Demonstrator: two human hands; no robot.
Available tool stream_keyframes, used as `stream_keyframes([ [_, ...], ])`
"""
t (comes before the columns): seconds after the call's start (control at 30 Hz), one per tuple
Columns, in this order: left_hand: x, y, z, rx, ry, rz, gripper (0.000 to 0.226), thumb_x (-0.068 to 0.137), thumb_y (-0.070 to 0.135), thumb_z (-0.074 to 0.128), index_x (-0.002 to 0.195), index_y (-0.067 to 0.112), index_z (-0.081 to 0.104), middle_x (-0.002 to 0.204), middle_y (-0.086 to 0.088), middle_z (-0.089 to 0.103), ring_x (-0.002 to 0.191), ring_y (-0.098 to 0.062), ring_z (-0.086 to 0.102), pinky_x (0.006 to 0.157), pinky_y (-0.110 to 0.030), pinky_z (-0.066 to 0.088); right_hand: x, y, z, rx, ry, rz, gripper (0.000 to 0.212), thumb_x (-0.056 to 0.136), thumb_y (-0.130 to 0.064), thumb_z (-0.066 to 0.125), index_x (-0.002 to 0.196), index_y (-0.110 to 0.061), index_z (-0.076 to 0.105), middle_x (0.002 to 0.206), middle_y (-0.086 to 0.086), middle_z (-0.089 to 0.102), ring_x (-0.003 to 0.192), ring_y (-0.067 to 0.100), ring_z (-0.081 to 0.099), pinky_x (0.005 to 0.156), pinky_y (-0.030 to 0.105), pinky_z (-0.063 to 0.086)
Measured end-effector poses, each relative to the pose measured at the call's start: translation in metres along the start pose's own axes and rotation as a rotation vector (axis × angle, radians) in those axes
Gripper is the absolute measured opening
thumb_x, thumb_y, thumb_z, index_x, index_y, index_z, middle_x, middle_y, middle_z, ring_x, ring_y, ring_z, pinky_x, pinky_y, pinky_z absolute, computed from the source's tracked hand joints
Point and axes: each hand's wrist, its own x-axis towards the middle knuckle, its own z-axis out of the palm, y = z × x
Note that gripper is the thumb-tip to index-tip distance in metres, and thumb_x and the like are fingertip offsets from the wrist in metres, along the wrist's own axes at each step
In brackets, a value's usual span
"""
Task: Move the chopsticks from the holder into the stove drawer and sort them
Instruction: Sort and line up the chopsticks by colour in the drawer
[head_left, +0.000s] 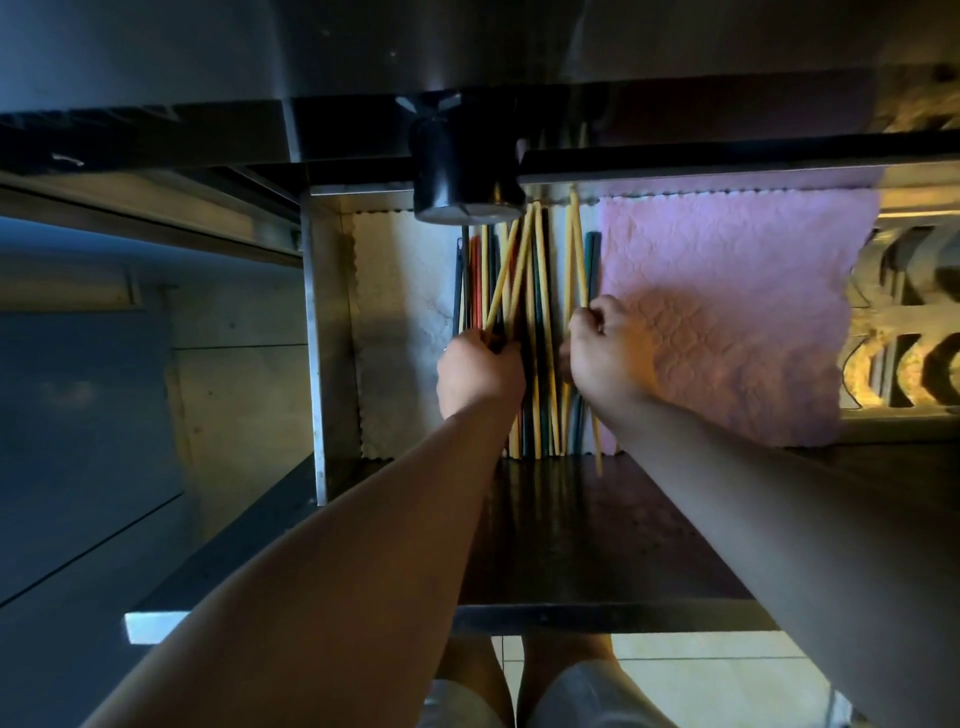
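Drawer (317, 338) open, front edge nearest me. Mid-drawer, my left hand (480, 371) is curled round a fan of yellow chopsticks (501, 280). My right hand (605, 353), just beside it, pinches a yellow pair (579, 249) between thumb and fingers. Mixed colours lie beneath on the drawer floor. Pink cloth (727, 312) covers the drawer's right half. Judgement: sorting step in hand; next, lay the yellows parallel, apart from the dark ones.

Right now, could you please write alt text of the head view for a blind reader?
The left hand and right hand each grip yellow chopsticks from a coloured pile in an open drawer; a pink cloth lies beside them.
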Motion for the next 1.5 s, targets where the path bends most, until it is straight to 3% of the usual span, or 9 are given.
stream_keyframes([
  [0.07, -0.002, 0.0, -0.002, -0.011, 0.018, 0.01, 0.027, 0.09, 0.031, 0.057, 0.107, 0.014, 0.068, 0.09, -0.003, 0.066, 0.079, -0.022, 0.061, 0.07, -0.03, 0.049, 0.001, -0.001, 0.0, 0.047, 0.004, 0.022, 0.016, 0.094, -0.031, 0.043, 0.085, -0.023, 0.053, 0.083, 0.009, 0.067, 0.071, 0.028, 0.063, 0.061, 0.039, 0.053],
  [0.17, -0.004, -0.003, -0.007, -0.054, 0.028, 0.015, 0.019, 0.092, 0.027, 0.052, 0.1, 0.015, 0.063, 0.085, 0.0, 0.062, 0.077, -0.018, 0.058, 0.069, -0.026, 0.043, 0.003, 0.0, -0.002, 0.1, 0.026, 0.037, 0.013, 0.094, -0.025, 0.048, 0.083, -0.02, 0.054, 0.071, 0.001, 0.058, 0.061, 0.018, 0.054, 0.055, 0.024, 0.038],
  [0.27, -0.004, -0.007, -0.012, -0.069, 0.06, 0.005, 0.015, 0.093, 0.023, 0.045, 0.093, 0.013, 0.057, 0.082, -0.001, 0.058, 0.078, -0.021, 0.055, 0.07, -0.027, 0.039, 0.002, 0.002, -0.003, 0.077, 0.025, 0.056, 0.01, 0.094, -0.027, 0.052, 0.086, -0.022, 0.056, 0.068, -0.006, 0.052, 0.059, 0.013, 0.052, 0.051, 0.021, 0.034],
  [0.47, 0.002, -0.016, -0.013, -0.035, 0.089, 0.067, 0.017, 0.091, 0.027, 0.059, 0.094, 0.014, 0.07, 0.08, -0.004, 0.066, 0.075, -0.026, 0.064, 0.066, -0.031, 0.054, -0.001, 0.007, -0.001, 0.09, 0.01, 0.045, 0.014, 0.091, -0.026, 0.054, 0.079, -0.02, 0.056, 0.063, -0.006, 0.05, 0.065, 0.021, 0.054, 0.057, 0.026, 0.039],
  [0.9, 0.004, -0.005, -0.009, 0.211, 0.048, 0.086, 0.022, 0.091, 0.031, 0.057, 0.098, 0.012, 0.066, 0.08, -0.002, 0.058, 0.074, -0.024, 0.06, 0.071, -0.036, 0.056, -0.003, 0.002, 0.005, 0.087, -0.013, 0.043, 0.026, 0.095, -0.022, 0.054, 0.114, -0.006, 0.064, 0.095, 0.008, 0.063, 0.082, 0.02, 0.059, 0.059, 0.023, 0.043],
  [1.1, 0.007, 0.001, -0.011, 0.1, 0.001, 0.016, 0.016, 0.087, 0.027, 0.064, 0.091, 0.013, 0.058, 0.071, 0.002, 0.051, 0.059, -0.011, 0.048, 0.059, -0.027, 0.044, -0.005, 0.008, 0.003, 0.041, 0.071, -0.006, 0.021, 0.091, -0.027, 0.06, 0.1, -0.012, 0.073, 0.094, 0.01, 0.071, 0.089, 0.027, 0.066, 0.08, 0.039, 0.056],
  [1.23, 0.004, -0.005, -0.014, -0.029, -0.028, 0.011, 0.03, 0.085, 0.031, 0.061, 0.106, 0.01, 0.067, 0.087, -0.005, 0.066, 0.075, -0.021, 0.063, 0.065, -0.028, 0.051, -0.005, 0.005, 0.005, 0.021, 0.065, 0.001, 0.019, 0.089, -0.026, 0.064, 0.103, -0.017, 0.073, 0.098, 0.007, 0.071, 0.091, 0.023, 0.066, 0.079, 0.03, 0.054],
  [1.33, 0.004, -0.01, -0.02, -0.062, -0.03, 0.03, 0.025, 0.087, 0.029, 0.057, 0.101, 0.011, 0.067, 0.08, -0.002, 0.063, 0.072, -0.02, 0.063, 0.063, -0.027, 0.05, -0.002, 0.002, 0.007, -0.049, 0.081, -0.001, 0.021, 0.09, -0.025, 0.064, 0.106, -0.014, 0.072, 0.101, 0.009, 0.071, 0.091, 0.02, 0.063, 0.072, 0.02, 0.043],
  [1.5, 0.003, -0.015, -0.025, -0.085, -0.055, 0.063, 0.019, 0.092, 0.028, 0.052, 0.101, 0.014, 0.063, 0.081, -0.001, 0.062, 0.069, -0.015, 0.061, 0.055, -0.026, 0.047, 0.002, -0.007, 0.01, -0.225, 0.098, -0.006, 0.026, 0.091, -0.028, 0.062, 0.109, -0.01, 0.069, 0.109, 0.009, 0.067, 0.1, 0.026, 0.064, 0.079, 0.026, 0.046],
])
